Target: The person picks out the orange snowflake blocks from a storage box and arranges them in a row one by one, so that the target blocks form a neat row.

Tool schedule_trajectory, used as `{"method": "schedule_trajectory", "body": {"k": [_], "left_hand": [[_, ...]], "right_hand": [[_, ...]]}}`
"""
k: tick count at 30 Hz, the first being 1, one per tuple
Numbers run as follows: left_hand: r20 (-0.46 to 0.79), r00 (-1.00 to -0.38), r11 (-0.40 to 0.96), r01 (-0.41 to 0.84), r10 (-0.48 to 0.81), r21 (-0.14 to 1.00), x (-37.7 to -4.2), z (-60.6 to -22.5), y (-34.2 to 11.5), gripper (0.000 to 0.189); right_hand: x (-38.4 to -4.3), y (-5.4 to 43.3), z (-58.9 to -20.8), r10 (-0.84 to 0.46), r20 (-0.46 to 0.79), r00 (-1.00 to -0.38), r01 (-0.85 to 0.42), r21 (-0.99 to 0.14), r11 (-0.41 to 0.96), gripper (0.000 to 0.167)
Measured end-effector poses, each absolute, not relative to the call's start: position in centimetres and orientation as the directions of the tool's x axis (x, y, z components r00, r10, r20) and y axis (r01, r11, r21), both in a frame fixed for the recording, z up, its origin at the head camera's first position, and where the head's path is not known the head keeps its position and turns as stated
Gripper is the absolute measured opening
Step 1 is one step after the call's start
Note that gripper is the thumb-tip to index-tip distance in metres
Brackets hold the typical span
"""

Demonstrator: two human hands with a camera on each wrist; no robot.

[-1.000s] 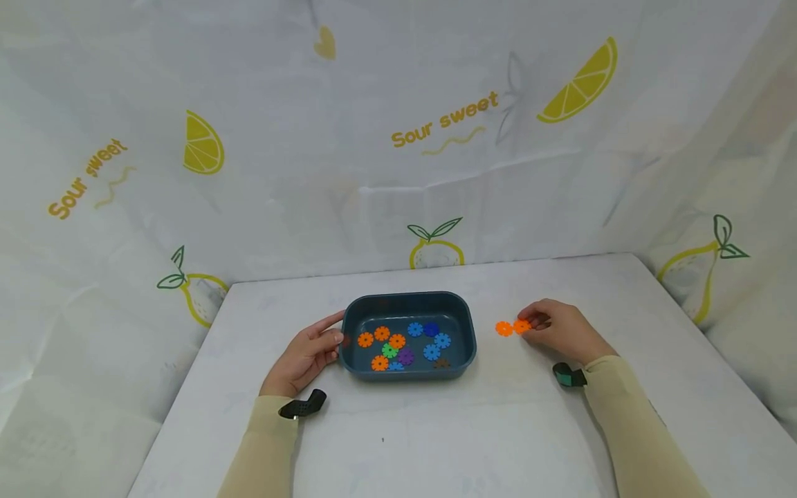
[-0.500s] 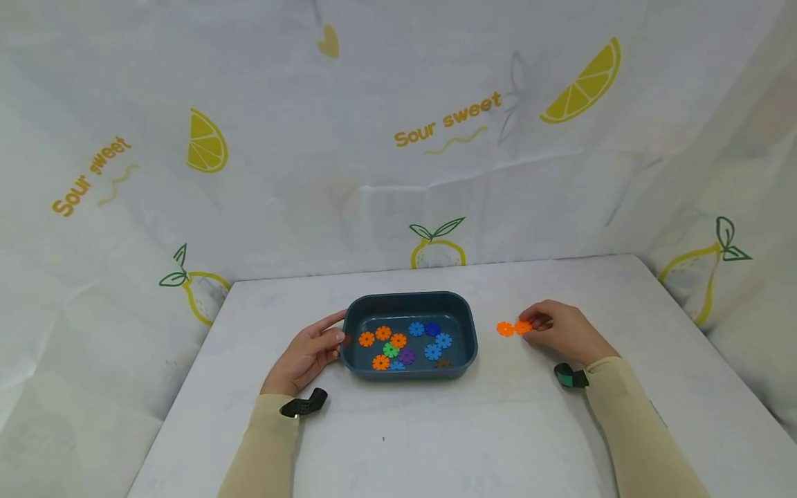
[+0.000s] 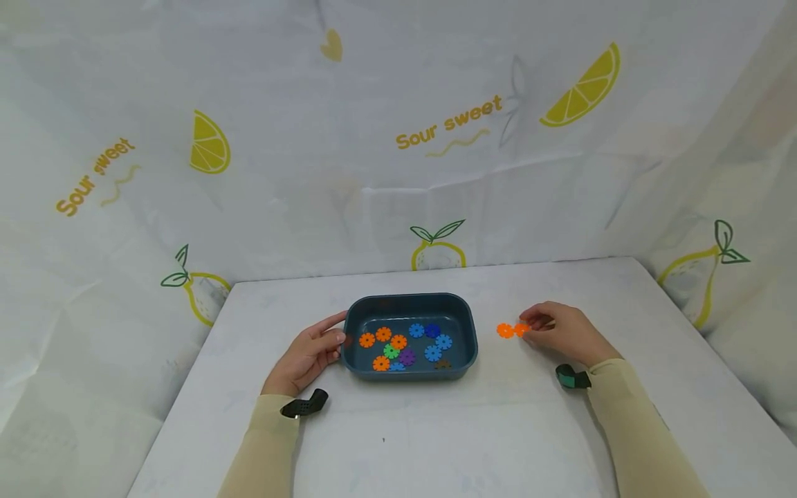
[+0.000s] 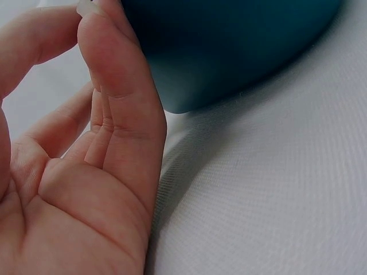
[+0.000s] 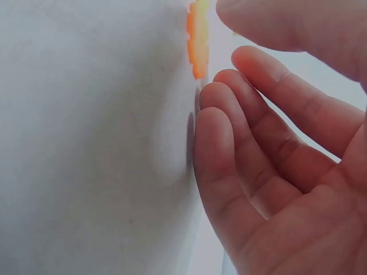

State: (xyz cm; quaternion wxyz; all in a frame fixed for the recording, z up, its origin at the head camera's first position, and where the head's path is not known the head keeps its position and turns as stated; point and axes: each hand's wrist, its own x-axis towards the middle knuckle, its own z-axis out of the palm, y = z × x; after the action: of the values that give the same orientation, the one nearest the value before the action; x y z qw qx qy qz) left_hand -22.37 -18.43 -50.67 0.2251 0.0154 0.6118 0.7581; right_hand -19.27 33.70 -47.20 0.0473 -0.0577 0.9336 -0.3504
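The dark blue tray [image 3: 461, 372] stands mid-table with several notched snowflake discs inside, orange, blue, green, purple and brown. My left hand [image 3: 306, 356] holds its left end, thumb at the rim and fingers along the outside; in the left wrist view, fingers bend close to the blue wall [image 4: 229, 51]. To the right of the tray, my right hand [image 3: 563, 332] pinches an orange snowflake disc [image 3: 520, 330] at its fingertips. Another orange disc [image 3: 505, 330] lies right beside it, edge to edge. The right wrist view shows orange [image 5: 198, 43] nearly edge-on near the thumb.
The white-covered table [image 3: 436, 443] reaches to a white curtain [image 3: 299, 138] printed with lemons and lettering, which hangs behind it and at both sides. Black wrist straps sit on both forearms, over beige sleeves.
The orange disc at my right fingertips looks narrower now, as if tilted or more covered by the fingers. The left hand and the tray stay put; the head view shifts slightly.
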Motion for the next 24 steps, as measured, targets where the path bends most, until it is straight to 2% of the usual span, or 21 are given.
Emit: {"method": "schedule_trajectory", "body": {"k": [12,18,24], "left_hand": [[-0.229,-0.925,-0.144,-0.282,0.302,0.949,-21.1,-50.2,-19.8,0.061],[-0.206,-0.911,-0.127,-0.266,0.358,0.956,-22.1,-50.6,-18.1,0.061],[-0.202,-0.917,-0.127,-0.259,0.344,0.957,-22.2,-50.7,-17.9,0.060]], "right_hand": [[-20.3,31.4,-45.9,-0.225,0.058,-0.973,-0.204,-0.678,0.707,0.036],[-20.1,30.6,-44.3,-0.255,0.091,-0.963,-0.250,-0.659,0.710,0.037],[-22.0,27.0,-41.9,-0.355,0.121,-0.927,-0.348,-0.628,0.696,0.033]]}}
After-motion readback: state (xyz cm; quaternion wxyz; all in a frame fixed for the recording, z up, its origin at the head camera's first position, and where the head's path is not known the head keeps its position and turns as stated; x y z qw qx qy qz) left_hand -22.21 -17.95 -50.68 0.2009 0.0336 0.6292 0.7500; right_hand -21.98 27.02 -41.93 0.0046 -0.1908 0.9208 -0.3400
